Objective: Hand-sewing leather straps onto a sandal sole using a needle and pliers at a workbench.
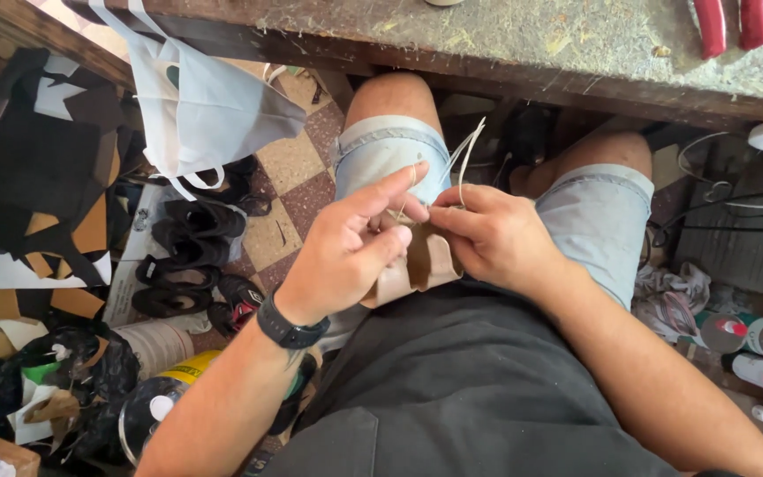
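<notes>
A small tan leather piece [424,261] rests in my lap, over my light denim shorts. My left hand [355,243], with a black watch on its wrist, holds the piece from the left, thumb and forefinger extended over its top edge. My right hand [486,234] pinches the top of the piece from the right. Pale thread strands [463,159] rise from between my fingertips. Whether a needle is held is too small to tell.
A worn wooden workbench [523,44] runs across the top, with red-handled pliers [733,22] at its right. White bags [200,102] hang at left over leather scraps [37,194] and dark sandals [183,256]. Cans [156,402] stand lower left, spray cans [761,340] right.
</notes>
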